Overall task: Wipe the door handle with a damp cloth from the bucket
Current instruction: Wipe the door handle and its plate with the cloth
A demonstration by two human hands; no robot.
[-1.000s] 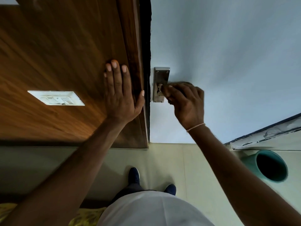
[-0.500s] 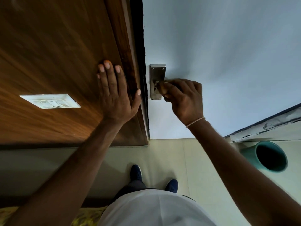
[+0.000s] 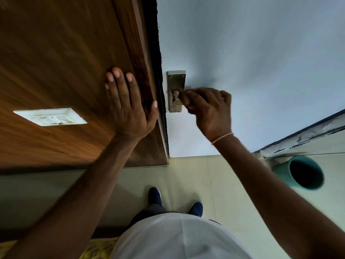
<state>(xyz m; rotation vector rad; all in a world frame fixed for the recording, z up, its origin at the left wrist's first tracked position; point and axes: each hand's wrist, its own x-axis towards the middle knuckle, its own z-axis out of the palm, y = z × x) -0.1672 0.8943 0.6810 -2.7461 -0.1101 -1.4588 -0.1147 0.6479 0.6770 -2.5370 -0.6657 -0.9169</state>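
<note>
A steel door handle plate (image 3: 176, 77) is fixed near the left edge of a pale blue-white door (image 3: 252, 53). My right hand (image 3: 209, 109) is closed around the lever, which it hides. It presses a small beige cloth (image 3: 176, 99) against the plate, and only a scrap of the cloth shows past my fingertips. My left hand (image 3: 127, 105) lies flat with spread fingers on the brown wooden panel (image 3: 65, 62) beside the door, holding nothing. The teal bucket (image 3: 280, 172) stands on the floor at the lower right, its inside dark.
A white switch plate (image 3: 50, 116) sits on the wooden panel to the left of my left hand. My two dark blue shoes (image 3: 154, 196) stand on pale floor tiles close to the door. A chipped white ledge (image 3: 308, 135) runs above the bucket.
My right hand stays closed on the handle with the cloth and shifts only slightly against the plate. My left hand keeps its place on the wood. The view has drifted a little.
</note>
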